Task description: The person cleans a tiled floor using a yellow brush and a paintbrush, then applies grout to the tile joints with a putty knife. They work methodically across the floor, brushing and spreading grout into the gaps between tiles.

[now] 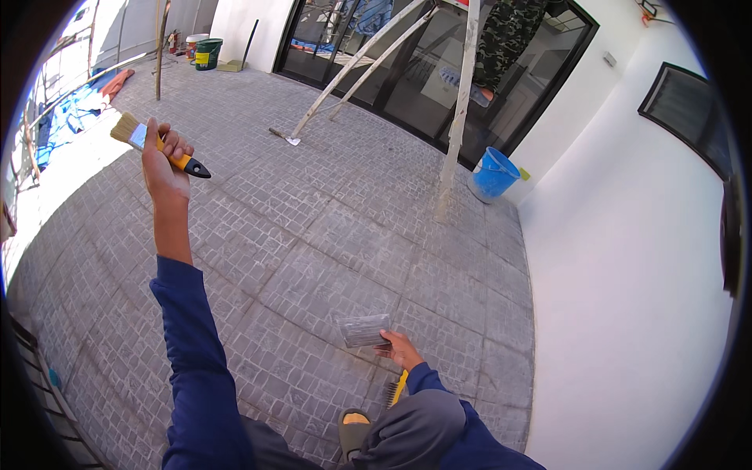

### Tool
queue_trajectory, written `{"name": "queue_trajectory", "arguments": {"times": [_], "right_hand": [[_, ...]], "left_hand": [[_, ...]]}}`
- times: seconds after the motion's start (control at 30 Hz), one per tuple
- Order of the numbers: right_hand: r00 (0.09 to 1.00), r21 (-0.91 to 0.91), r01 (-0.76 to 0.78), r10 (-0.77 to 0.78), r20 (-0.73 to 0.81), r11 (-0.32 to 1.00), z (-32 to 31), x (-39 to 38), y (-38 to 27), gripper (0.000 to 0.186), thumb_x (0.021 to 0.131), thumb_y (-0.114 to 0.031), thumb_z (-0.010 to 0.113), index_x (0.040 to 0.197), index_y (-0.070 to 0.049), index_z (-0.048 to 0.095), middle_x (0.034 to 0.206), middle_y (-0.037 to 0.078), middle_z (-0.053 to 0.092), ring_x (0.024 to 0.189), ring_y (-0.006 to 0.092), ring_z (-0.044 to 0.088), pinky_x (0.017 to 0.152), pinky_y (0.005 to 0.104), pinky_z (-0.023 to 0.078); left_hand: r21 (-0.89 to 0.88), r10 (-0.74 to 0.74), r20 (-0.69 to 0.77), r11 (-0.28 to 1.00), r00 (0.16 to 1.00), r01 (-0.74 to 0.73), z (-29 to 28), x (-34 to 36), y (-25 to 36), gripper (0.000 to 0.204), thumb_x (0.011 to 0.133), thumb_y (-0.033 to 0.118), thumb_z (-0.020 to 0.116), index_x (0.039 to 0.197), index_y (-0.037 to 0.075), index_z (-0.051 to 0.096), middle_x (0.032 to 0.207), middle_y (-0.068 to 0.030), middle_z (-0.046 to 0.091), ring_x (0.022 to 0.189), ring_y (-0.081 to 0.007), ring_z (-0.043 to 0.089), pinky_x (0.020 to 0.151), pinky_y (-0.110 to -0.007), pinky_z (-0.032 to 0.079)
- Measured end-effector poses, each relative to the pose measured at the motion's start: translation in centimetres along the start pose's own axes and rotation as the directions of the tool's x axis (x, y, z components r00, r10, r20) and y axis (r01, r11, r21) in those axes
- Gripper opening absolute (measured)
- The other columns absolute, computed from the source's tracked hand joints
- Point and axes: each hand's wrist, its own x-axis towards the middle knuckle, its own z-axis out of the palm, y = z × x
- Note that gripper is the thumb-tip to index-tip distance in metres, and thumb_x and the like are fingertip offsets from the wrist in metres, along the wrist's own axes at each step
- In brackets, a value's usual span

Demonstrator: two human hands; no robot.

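Observation:
My left hand (167, 160), raised at the left over the paving, is closed round the handle of a wide paintbrush (188, 164). The brush has pale bristles pointing left, a shiny metal band and a yellow handle with a black end. Lower down, near my knee, my right hand (402, 349) grips the right end of a grey, partly see-through rectangular piece (363, 330); its exact kind is unclear. Below that hand, a yellow-handled brush with dark bristles (397, 388) shows beside my sandalled foot (355, 429), partly covered by my leg.
A ladder (462, 102) stands before dark glass doors (392, 74), with a person's camouflage trouser leg (511, 43) by it. A blue bucket (495, 174) sits right of the ladder, near the white wall (611, 258). A scraper (285, 137) lies on the grey paving (313, 235). Pails (207, 53) stand far left.

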Motion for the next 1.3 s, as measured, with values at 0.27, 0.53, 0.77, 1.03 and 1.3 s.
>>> {"name": "queue_trajectory", "arguments": {"times": [0.27, 0.53, 0.77, 1.03, 1.3], "right_hand": [[0.992, 0.061, -0.052, 0.059, -0.110, 0.997, -2.4, 0.0, 1.2, 0.032, 0.095, -0.025, 0.066, 0.116, -0.003, 0.058, 0.104, 0.008, 0.066, 0.088, 0.0259, 0.071, 0.072, 0.0375, 0.061], [0.994, -0.148, -0.080, 0.067, -0.090, 0.986, -1.6, 0.4, 1.7, 0.033, 0.095, -0.032, 0.065, 0.115, -0.006, 0.061, 0.104, 0.006, 0.068, 0.084, 0.0215, 0.072, 0.068, 0.0348, 0.061], [0.993, -0.302, -0.071, 0.040, -0.110, 0.951, -2.6, -1.3, 2.2, 0.033, 0.096, -0.031, 0.061, 0.113, -0.003, 0.063, 0.099, 0.007, 0.070, 0.085, 0.0214, 0.072, 0.070, 0.0331, 0.061], [0.996, -0.449, -0.090, 0.072, -0.057, 0.889, -1.4, -2.6, 1.0, 0.034, 0.095, -0.035, 0.062, 0.109, -0.004, 0.065, 0.099, 0.007, 0.070, 0.087, 0.0199, 0.071, 0.071, 0.0350, 0.061], [0.996, -0.406, -0.088, 0.068, -0.063, 0.910, -1.7, -3.3, 0.7, 0.034, 0.096, -0.036, 0.062, 0.108, -0.004, 0.065, 0.100, 0.007, 0.070, 0.087, 0.0199, 0.071, 0.071, 0.0340, 0.060]], "left_hand": [[-0.047, -0.069, -0.035, 0.997, 0.997, 0.067, -1.1, 1.6, -5.5, 0.033, 0.099, 0.042, 0.059, 0.087, 0.012, 0.051, 0.057, 0.0088, 0.030, 0.049, -0.0028, 0.033, 0.051, -0.025, 0.032], [0.209, -0.556, 0.021, 0.815, 0.831, 0.540, -4.7, -2.6, -15.5, 0.041, 0.095, 0.054, 0.058, 0.094, 0.012, 0.058, 0.075, 0.0004, 0.058, 0.062, -0.0106, 0.055, 0.059, -0.027, 0.043], [0.351, -0.520, 0.155, 0.824, 0.840, 0.445, -3.8, -2.6, -16.8, 0.062, 0.097, 0.060, 0.049, 0.126, 0.006, 0.057, 0.138, -0.0171, 0.053, 0.121, -0.0246, 0.057, 0.088, -0.039, 0.049], [0.174, -0.498, 0.106, 0.862, 0.861, 0.477, -5.8, -3.4, -17.5, 0.051, 0.100, 0.051, 0.048, 0.123, 0.007, 0.058, 0.134, -0.0062, 0.056, 0.128, -0.0248, 0.048, 0.099, -0.046, 0.043], [-0.011, -0.483, 0.093, 0.874, 0.871, 0.486, -6.1, -2.7, -19.2, 0.048, 0.101, 0.046, 0.048, 0.125, 0.005, 0.058, 0.129, -0.0067, 0.059, 0.124, -0.0216, 0.053, 0.099, -0.046, 0.045]]}}
